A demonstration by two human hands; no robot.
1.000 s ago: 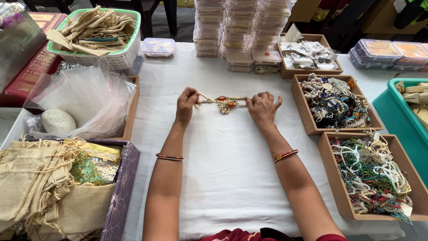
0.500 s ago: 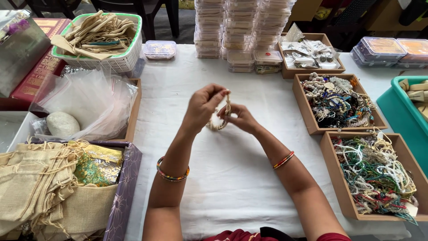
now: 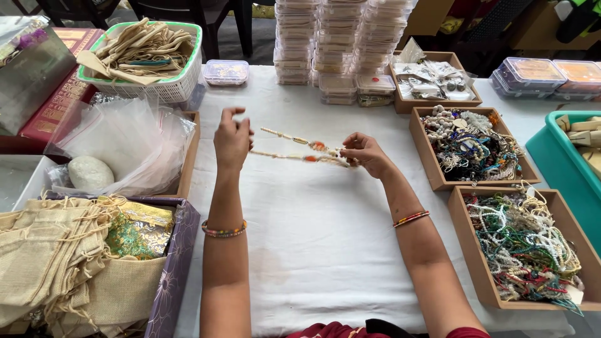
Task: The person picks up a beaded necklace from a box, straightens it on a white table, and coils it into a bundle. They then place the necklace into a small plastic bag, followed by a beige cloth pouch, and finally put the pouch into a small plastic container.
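Observation:
A beaded necklace (image 3: 299, 148) of cream beads with a few orange ones is stretched in a long loop above the white tablecloth (image 3: 313, 238). My left hand (image 3: 232, 139) is raised and pinches the loop's left end. My right hand (image 3: 365, 153) pinches its right end, slightly lower. Both wrists wear thin coloured bangles.
Two wooden trays of beaded jewellery (image 3: 469, 147) (image 3: 526, 247) stand at the right, with a teal bin (image 3: 566, 163) beyond. Stacked clear plastic boxes (image 3: 338, 44) line the back. At the left are a box of clear bags (image 3: 125, 147), jute pouches (image 3: 56, 263) and a basket (image 3: 147, 59).
A second ago the necklace lay stretched on the cloth. Both hands then gathered it together above the table, and now they have pulled apart, stretching it in the air.

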